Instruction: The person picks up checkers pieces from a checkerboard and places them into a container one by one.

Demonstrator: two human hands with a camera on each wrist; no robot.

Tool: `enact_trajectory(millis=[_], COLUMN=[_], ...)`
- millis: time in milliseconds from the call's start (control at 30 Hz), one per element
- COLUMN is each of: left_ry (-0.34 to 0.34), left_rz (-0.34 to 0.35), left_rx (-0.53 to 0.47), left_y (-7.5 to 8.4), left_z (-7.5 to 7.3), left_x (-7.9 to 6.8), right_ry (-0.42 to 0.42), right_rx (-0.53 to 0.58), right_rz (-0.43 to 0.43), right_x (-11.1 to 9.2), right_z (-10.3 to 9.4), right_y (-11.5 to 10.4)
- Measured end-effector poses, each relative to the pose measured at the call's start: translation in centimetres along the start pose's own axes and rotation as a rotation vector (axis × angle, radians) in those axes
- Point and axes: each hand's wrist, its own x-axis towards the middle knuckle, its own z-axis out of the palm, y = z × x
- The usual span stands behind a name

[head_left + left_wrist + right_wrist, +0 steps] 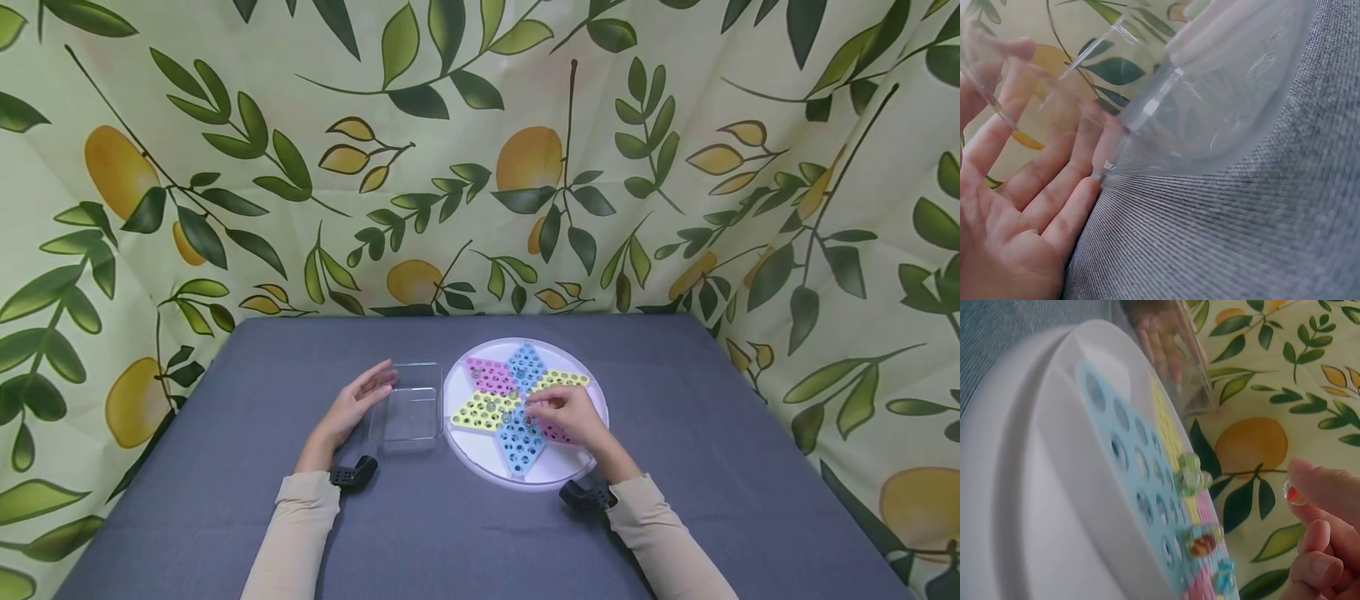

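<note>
A round white Chinese checkers board (480,468) lies on the table, its star of holes coloured pink, blue and yellow. Over its right half, my right hand (572,417) pinches a clear glass marble (1293,492) with an orange-red swirl between thumb and finger. Green marbles (1192,478), a red-brown one (1204,542) and a blue one (1225,575) sit on the star. Left of the board stands a clear plastic box (411,417). Along the box's left side, my left hand (351,410) has its fingers extended, fingertips right at the wall.
A dark grey-blue cloth (480,542) covers the table. Behind it and along both sides hangs a curtain (450,233) printed with leaves and orange fruit. The box stands close to the board's left rim. Each wrist wears a black camera (356,473).
</note>
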Motion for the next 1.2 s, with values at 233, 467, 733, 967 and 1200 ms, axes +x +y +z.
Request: enact_trajectory(millis=[233,467,733,967,1200], left_ry=[-0.007,-0.005,0.002,0.001,-0.005], left_rz=[0.003,0.027,0.008,0.024,0.017], left_rx=[0.021,0.001,0.006,0.021,0.019], left_y=[0.2,0.2,0.1,0.0,-0.1], left_z=[0.0,-0.2,-0.2,-0.1,0.2], left_x=[0.2,0.3,0.5,0.2,-0.2], right_ry=[0.002,-0.023,-0.053,-0.055,-0.081], right_rx=[0.013,0.048,0.099,0.119,0.183], right_rz=[-0.018,-0.035,-0.035,-0.053,-0.125], right_x=[0.4,0.8,-0.1,1.7,2.0], right_z=[0.9,1.9,2.6,5.2,7.3], right_y=[-1.0,-2.5,-6.8,-5.0,-5.5])
